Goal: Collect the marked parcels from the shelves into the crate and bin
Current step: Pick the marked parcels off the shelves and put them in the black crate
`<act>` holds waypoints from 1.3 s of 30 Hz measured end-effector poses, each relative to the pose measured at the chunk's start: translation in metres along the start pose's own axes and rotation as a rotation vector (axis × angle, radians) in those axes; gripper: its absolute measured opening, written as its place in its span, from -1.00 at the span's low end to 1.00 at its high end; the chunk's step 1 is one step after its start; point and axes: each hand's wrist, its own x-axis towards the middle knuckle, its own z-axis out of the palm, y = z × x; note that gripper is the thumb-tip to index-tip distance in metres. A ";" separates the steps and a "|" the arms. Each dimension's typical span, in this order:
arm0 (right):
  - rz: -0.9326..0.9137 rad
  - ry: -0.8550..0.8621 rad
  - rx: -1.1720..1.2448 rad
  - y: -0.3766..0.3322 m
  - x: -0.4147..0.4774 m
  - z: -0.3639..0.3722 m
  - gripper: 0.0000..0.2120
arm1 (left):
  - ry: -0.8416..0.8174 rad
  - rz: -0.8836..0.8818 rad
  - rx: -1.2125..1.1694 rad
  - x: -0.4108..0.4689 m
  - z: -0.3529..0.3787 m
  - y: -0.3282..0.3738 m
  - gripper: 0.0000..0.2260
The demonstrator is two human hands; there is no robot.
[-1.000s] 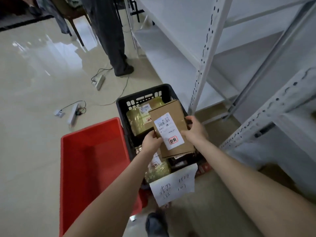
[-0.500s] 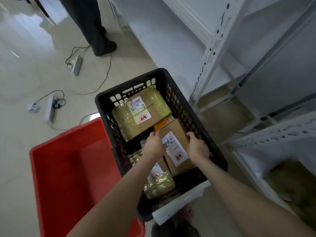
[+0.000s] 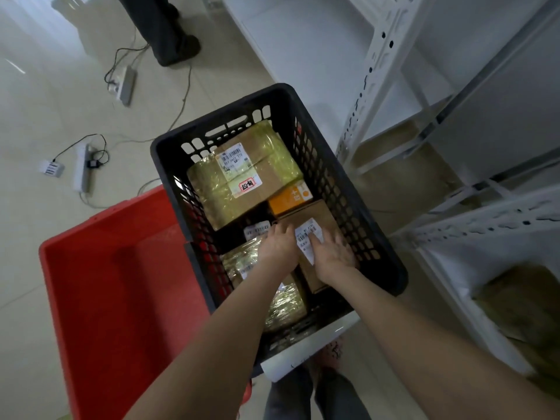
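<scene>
A black slatted crate (image 3: 391, 268) stands on the floor in front of me, with a red bin (image 3: 121, 283) on its left. Both my hands are down inside the crate on a brown cardboard parcel (image 3: 324, 218) with a white barcode label. My left hand (image 3: 278, 248) holds the parcel's left edge, fingers bent down beside it. My right hand (image 3: 331, 253) lies flat on top of the label. The crate also holds a large parcel wrapped in yellow tape (image 3: 242, 189) with a red-marked sticker, a small orange box (image 3: 289, 197) and another taped parcel (image 3: 285, 304) under my forearms.
White metal shelving (image 3: 372, 71) rises right of the crate, with cardboard (image 3: 521, 304) on a low shelf at the right. Two power strips (image 3: 125, 83) (image 3: 81, 168) and cables lie on the floor. Another person's legs (image 3: 169, 31) stand beyond. A paper sign (image 3: 303, 350) hangs on the crate's front.
The brown parcel went from above the crate down into its right side. My right hand shifted from the parcel's side onto its top. My view tilted down over the crate.
</scene>
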 end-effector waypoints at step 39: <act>1.004 0.737 0.756 0.244 -0.553 0.175 -0.38 | 0.104 1.161 0.644 -0.413 0.098 0.377 -0.32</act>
